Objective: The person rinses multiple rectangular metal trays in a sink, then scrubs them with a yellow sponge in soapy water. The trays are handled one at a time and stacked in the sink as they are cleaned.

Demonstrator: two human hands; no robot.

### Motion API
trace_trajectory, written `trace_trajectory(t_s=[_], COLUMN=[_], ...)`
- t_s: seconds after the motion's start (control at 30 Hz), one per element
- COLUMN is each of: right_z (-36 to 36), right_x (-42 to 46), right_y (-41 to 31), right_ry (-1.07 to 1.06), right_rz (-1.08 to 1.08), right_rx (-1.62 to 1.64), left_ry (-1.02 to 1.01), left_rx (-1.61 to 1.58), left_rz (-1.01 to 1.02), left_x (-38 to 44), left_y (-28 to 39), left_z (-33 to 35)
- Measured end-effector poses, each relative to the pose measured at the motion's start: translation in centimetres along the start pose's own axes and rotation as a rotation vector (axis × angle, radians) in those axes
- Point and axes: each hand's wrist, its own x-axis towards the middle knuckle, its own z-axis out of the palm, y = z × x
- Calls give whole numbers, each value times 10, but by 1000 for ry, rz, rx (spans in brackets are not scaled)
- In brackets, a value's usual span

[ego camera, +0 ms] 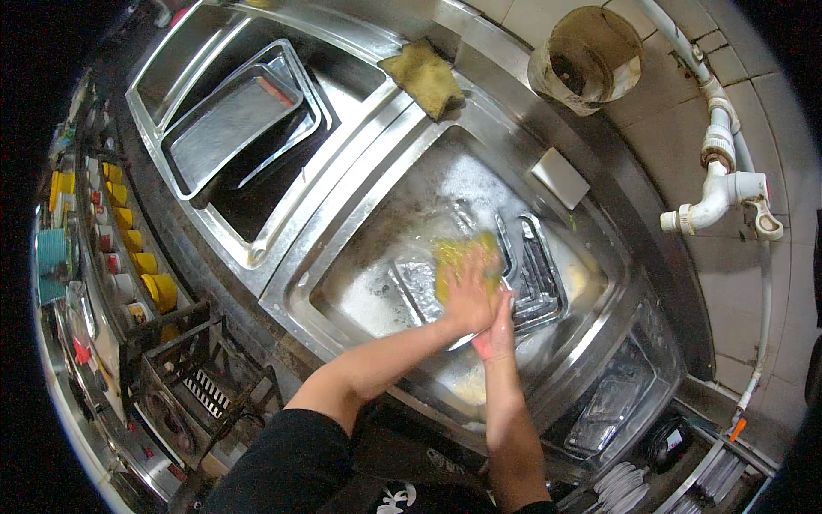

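Observation:
My left hand (472, 289) presses a yellow sponge or cloth (449, 270), blurred, flat against a shiny metal tray (417, 289) in the middle sink. Just below and right of it, my right hand (498, 334) is at the tray's near edge, palm turned up, its fingers partly hidden. Cloudy, foamy water lies in the sink (379, 212). Another metal tray (555, 283) rests in the water to the right, partly under the surface, close to both hands.
Upper left, a second basin holds stacked metal trays (237, 122). A worn yellow cloth (424, 77) lies on the divider; a white block (560, 178) sits on the rim. Beyond are a bucket (584, 58) and white pipes (719, 186). Another tray (607, 408) lies lower right.

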Motion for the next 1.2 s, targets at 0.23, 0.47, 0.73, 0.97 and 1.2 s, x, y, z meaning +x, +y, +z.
trace_trajectory(t_s=[0.23, 0.47, 0.73, 0.97, 1.2], right_z=[-12, 0, 31, 53, 10], right_x=[-10, -19, -20, -41, 2], right_y=[-11, 6, 8, -32, -23], right_ry=[36, -8, -124, -216, 90], right_rz=[-26, -101, -30, -41, -25], right_rx=[-11, -27, -89, -26, -191], left_ry=[-465, -182, -160, -78, 371], left_rx=[77, -137, -235, -358, -461], left_rz=[606, 67, -436, 89, 177], left_x=[-13, 21, -5, -89, -87], left_y=[-39, -100, -7, 12, -8], left_z=[-46, -25, -13, -103, -192])
